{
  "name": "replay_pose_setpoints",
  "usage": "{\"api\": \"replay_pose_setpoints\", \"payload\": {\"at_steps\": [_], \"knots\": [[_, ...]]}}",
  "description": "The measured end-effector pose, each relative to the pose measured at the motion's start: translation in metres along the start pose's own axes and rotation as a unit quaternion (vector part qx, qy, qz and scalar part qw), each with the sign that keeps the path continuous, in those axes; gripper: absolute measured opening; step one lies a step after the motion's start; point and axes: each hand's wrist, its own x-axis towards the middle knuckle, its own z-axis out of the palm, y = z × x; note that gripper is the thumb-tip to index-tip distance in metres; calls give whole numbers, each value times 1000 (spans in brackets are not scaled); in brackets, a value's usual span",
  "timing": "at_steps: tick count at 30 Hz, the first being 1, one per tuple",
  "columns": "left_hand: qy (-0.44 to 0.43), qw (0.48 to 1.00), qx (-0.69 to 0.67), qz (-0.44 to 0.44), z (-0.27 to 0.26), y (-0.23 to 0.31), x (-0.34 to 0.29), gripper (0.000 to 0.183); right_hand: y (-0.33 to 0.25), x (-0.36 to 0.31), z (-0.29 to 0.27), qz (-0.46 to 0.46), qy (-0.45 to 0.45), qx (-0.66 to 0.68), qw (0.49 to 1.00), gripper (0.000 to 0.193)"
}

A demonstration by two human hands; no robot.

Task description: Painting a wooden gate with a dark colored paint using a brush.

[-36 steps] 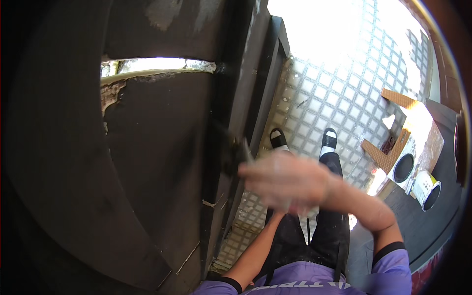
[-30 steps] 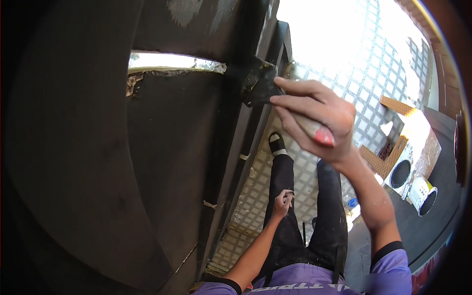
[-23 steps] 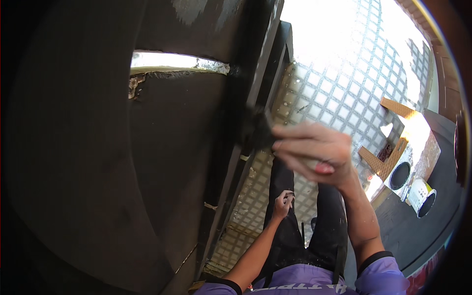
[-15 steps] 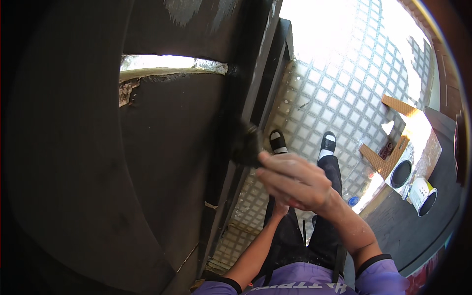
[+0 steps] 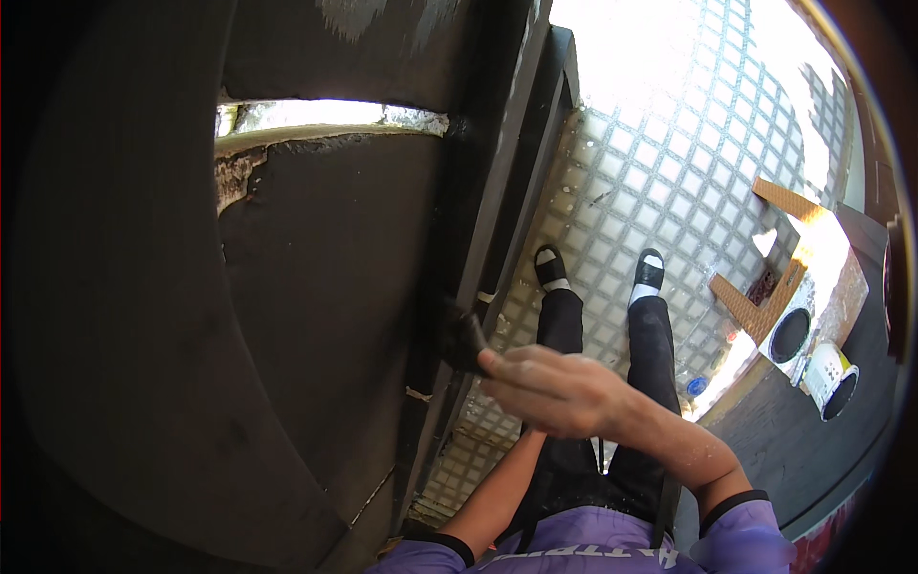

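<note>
My right hand [image 5: 559,387] is closed around a black paintbrush [image 5: 464,337], which is blurred by motion. The brush head is against or very near the dark edge strip of a large black-painted panel [image 5: 330,258] on my left. My left forearm [image 5: 499,496] comes up from below, and its hand is hidden behind my right hand, so its fingers do not show. Across the panel runs a bright gap [image 5: 335,115] with rough, chipped edges. Grey unpainted-looking streaks [image 5: 354,14] show at the panel's top.
On the right, a brown woven-pattern plastic stool [image 5: 734,298] bears a white tub [image 5: 779,362] with black contents. Beside it is a white-and-yellow bucket [image 5: 822,375], dark inside. A small blue round thing [image 5: 696,386] lies on the tiled floor [image 5: 612,206], where my sandalled feet stand.
My right hand and the brush have moved down and slightly left along the panel's edge. The whole view has shifted a little.
</note>
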Motion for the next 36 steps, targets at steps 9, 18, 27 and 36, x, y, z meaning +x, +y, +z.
{"api": "replay_pose_setpoints", "payload": {"at_steps": [9,18,27,36], "knots": [[32,993,-96,-62,21,68,36,32,11,6,-5,7,18,73,997,26],[33,998,-8,57,26,123,13,23,-31,-63,86,-132,-77,-143,978,35],[61,995,71,33,13,97,11,27,24,-46,29,-134,-40,-74,987,34],[40,995,57,67,20,128,6,29,53,-9,7,273,392,154,865,11]]}}
